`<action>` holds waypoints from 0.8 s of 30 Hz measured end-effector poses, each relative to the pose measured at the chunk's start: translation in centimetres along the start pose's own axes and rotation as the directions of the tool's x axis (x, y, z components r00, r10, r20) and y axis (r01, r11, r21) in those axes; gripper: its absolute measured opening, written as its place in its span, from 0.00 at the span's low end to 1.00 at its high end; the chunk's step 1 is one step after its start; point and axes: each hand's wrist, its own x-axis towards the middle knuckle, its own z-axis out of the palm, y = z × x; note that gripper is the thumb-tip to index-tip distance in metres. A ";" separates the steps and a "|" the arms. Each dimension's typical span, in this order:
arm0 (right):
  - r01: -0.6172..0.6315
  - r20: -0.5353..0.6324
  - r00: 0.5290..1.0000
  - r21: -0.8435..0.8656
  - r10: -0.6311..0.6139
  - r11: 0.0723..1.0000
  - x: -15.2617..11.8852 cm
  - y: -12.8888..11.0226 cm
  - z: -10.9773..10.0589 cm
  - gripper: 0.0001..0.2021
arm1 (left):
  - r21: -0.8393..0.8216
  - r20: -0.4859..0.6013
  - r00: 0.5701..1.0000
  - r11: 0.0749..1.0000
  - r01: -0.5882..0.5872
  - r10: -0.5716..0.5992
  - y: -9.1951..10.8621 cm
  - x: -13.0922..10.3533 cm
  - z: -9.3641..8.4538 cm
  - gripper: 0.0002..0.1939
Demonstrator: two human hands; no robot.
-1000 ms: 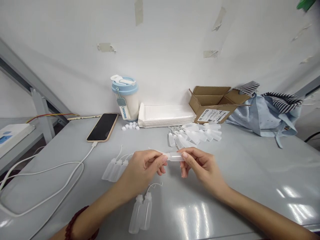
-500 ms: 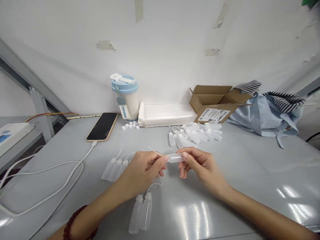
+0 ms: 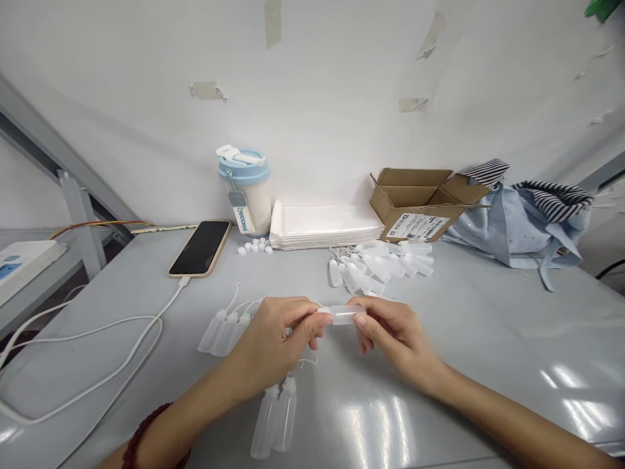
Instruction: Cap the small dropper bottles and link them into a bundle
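Observation:
A small translucent bottle (image 3: 346, 314) lies level between my two hands, above the grey table. My left hand (image 3: 288, 332) pinches its white neck end, and my right hand (image 3: 390, 326) holds its other end between thumb and fingers. A thin white tube shows beside the left fingers. Several similar bottles with tubes (image 3: 222, 332) lie left of my left hand, partly hidden by it. Two more bottles (image 3: 274, 417) lie below that hand, near the front. Behind my hands is a pile of bottles (image 3: 378, 266).
Small white caps (image 3: 255, 245) lie by a blue-lidded cup (image 3: 249, 195). A phone (image 3: 200, 249) with a white cable (image 3: 146, 335) is at left. Along the wall stand a stack of white packets (image 3: 327, 225), an open cardboard box (image 3: 420, 208) and a blue cloth bag (image 3: 517, 228).
The held bottle has shifted slightly right and down, and more of its white neck shows at my left fingertips. My right hand has also moved slightly right.

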 end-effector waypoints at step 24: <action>0.166 -0.209 0.836 -0.785 -0.508 0.597 3.4 6.1 -3.3 0.14 | 0.736 -0.300 0.943 0.664 0.135 0.141 -12.6 3.1 -9.4 0.21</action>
